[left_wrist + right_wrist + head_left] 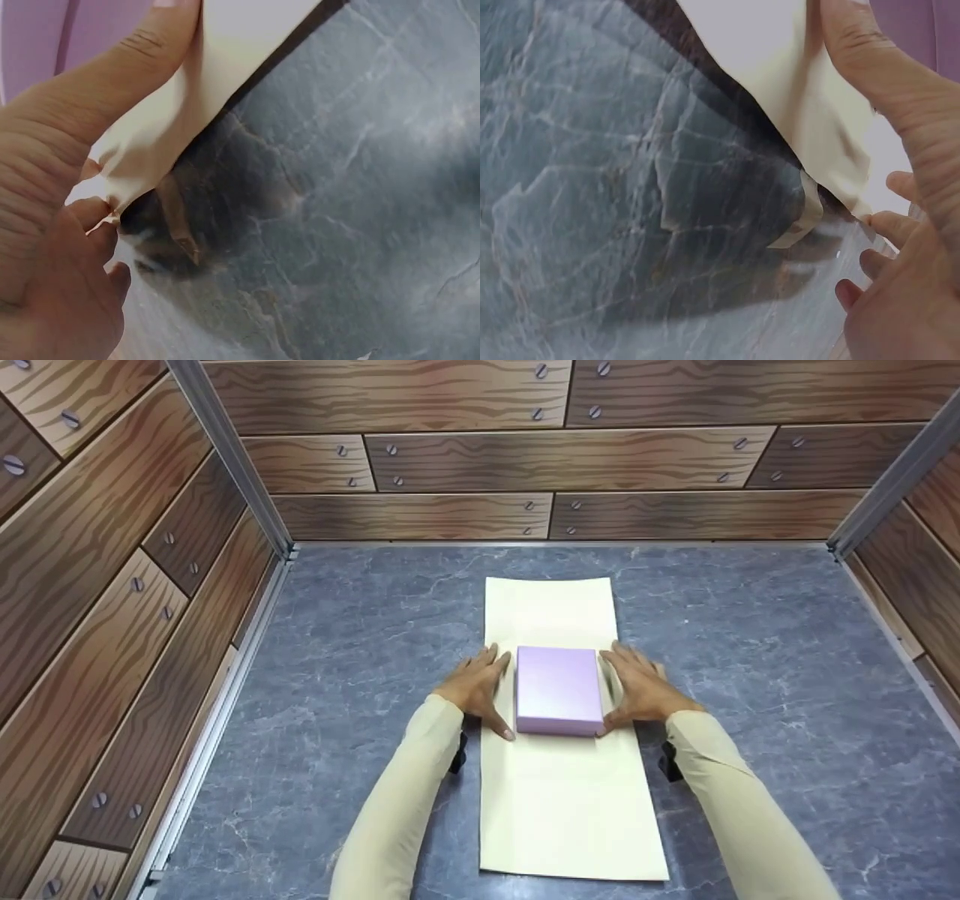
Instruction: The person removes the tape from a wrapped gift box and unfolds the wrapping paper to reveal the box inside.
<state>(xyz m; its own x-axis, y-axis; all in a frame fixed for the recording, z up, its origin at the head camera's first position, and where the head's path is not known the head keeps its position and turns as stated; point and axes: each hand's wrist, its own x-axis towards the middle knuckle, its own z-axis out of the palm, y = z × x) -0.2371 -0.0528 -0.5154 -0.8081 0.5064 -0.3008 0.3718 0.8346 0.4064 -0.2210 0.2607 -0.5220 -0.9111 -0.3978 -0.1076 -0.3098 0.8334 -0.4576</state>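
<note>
A light purple box [558, 684] lies flat on a long cream paper sheet [562, 817], near its middle. On the box's left, my left hand [478, 687] has thumb and fingers spread along the sheet's left edge, its thumb tip over the paper. Opposite it, my right hand [641, 687] is at the sheet's right edge, with its thumb by the box's near right corner. Both wrist views show the paper edge [161, 142] bent up beside the fingers. Whether the fingertips pinch the paper cannot be told.
The sheet lies on a dark grey marbled table [360, 660]. Wood-patterned panels [465, 457] stand at the back and both sides, joined by metal corner posts [232, 450]. Dark wrist devices [670, 763] show under the cream sleeves [405, 795].
</note>
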